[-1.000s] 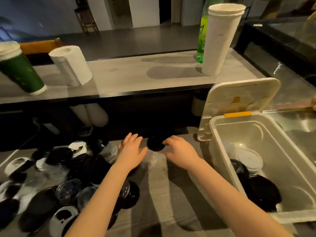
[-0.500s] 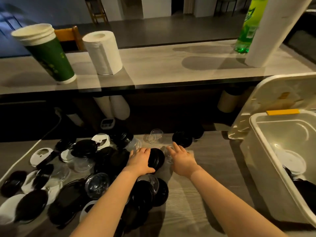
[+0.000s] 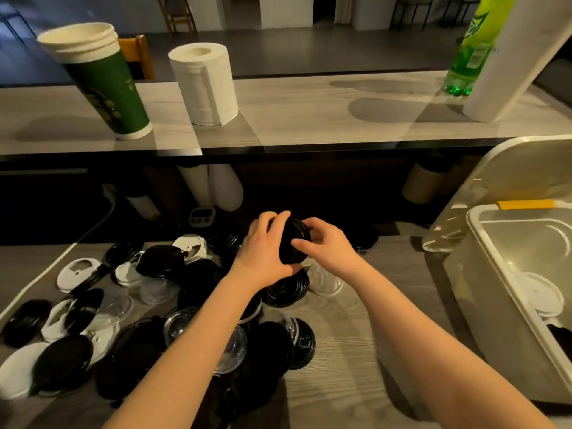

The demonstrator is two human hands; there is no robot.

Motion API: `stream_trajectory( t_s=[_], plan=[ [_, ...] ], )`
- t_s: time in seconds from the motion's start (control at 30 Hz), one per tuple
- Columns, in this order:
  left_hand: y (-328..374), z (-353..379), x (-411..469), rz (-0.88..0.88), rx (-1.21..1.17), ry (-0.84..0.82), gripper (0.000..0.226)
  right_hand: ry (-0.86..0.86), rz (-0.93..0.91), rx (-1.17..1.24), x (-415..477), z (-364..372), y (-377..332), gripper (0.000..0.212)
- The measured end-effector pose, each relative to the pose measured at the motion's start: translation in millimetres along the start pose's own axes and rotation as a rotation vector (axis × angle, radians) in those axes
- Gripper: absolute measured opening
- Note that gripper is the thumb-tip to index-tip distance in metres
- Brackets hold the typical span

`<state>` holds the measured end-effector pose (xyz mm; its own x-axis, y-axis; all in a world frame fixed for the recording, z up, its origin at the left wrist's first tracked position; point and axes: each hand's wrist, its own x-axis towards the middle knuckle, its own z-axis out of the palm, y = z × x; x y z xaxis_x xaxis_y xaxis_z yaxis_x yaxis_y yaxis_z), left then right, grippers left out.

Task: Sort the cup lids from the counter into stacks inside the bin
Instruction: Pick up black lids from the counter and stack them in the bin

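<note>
A black cup lid [image 3: 293,243] is lifted above the counter between both hands. My left hand [image 3: 266,253] grips its left edge, fingers curled over the top. My right hand [image 3: 328,247] pinches its right side. Below and to the left lies a pile of several black, white and clear lids [image 3: 130,308] on the grey wood counter [image 3: 356,351]. The open plastic bin [image 3: 483,274] stands at the right, with a white lid [image 3: 541,297] and a black lid [image 3: 561,335] inside it.
The bin's hinged cover [image 3: 510,168] leans open behind it. On the raised shelf stand a stack of green paper cups [image 3: 105,85], a paper roll [image 3: 205,85], a green bottle [image 3: 473,48] and a white cup stack [image 3: 513,57]. A small timer [image 3: 202,215] sits under the shelf.
Both hands rose from the counter and came together around a black lid, which now is held up on edge. The view shifted left and closer.
</note>
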<state>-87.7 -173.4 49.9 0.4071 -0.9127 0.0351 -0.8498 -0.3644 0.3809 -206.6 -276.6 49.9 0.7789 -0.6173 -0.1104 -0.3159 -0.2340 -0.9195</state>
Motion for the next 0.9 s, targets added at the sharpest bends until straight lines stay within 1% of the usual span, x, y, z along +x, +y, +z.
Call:
stream_trajectory(
  t_s=[0.07, 0.1, 0.13, 0.17, 0.2, 0.23, 0.27, 0.3, 0.33, 0.4, 0.47, 0.53, 0.57, 0.63, 0.67, 0.73, 0.83, 0.9],
  plan=[
    [-1, -7, -8, -0.071, -0.115, 0.028, 0.107, -0.003, -0.014, 0.011, 0, 2, -11, 0.025],
    [-5, -9, -12, -0.139, -0.247, 0.032, 0.105, -0.02, -0.011, 0.053, 0, 4, -14, 0.026],
    [-11, -11, -16, -0.21, -0.413, 0.034, 0.098, -0.044, -0.006, 0.087, 0, 6, -15, 0.027],
    [-18, -11, -20, -0.264, -0.58, 0.04, 0.083, -0.072, 0.004, 0.107, 1, 8, -16, 0.028],
    [-26, -10, -24, -0.297, -0.709, 0.06, 0.063, -0.104, 0.022, 0.118, 2, 12, -14, 0.029],
    [-34, -8, -27, -0.329, -0.788, 0.09, 0.043, -0.128, 0.05, 0.126, 3, 17, -11, 0.029],
    [-41, -6, -30, -0.371, -0.828, 0.124, 0.029, -0.135, 0.09, 0.124, 5, 24, -6, 0.03],
    [-48, -4, -33, -0.423, -0.845, 0.159, 0.021, -0.12, 0.121, 0.085, 6, 31, 1, 0.031],
    [-53, -2, -35, -0.469, -0.858, 0.196, 0.016, -0.085, 0.13, -0.022, 9, 38, 10, 0.034],
    [-65, 3, -41, -0.537, -0.859, 0.263, 0.012, -0.047, 0.12, -0.369, 11, 51, 33, 0.048],
    [-75, 8, -46, -0.586, -0.839, 0.285, 0.015, -0.114, 0.126, -0.646, 8, 66, 51, 0.072],
    [-83, 13, -50, -0.614, -0.841, 0.293, 0.015, -0.202, 0.144, -0.834, 6, 82, 66, 0.092],
    [-84, 14, -51, -0.622, -0.861, 0.305, 0.012, -0.217, 0.172, -0.859, 6, 89, 73, 0.096],
    [-83, 15, -54, -0.647, -0.909, 0.324, 0.02, -0.184, 0.23, -0.813, 7, 98, 80, 0.095],
    [-81, 14, -55, -0.655, -0.926, 0.33, 0.021, -0.16, 0.231, -0.789, 8, 99, 81, 0.094],
    [-81, 15, -57, -0.657, -0.951, 0.332, 0.022, -0.136, 0.21, -0.745, 10, 97, 81, 0.089],
    [-80, 19, -58, -0.651, -0.956, 0.344, 0.016, -0.075, 0.227, -0.61, 7, 89, 80, 0.081],
    [-79, 22, -57, -0.651, -0.965, 0.361, 0.016, -0.031, 0.208, -0.548, 5, 85, 81, 0.071]
  ],
)
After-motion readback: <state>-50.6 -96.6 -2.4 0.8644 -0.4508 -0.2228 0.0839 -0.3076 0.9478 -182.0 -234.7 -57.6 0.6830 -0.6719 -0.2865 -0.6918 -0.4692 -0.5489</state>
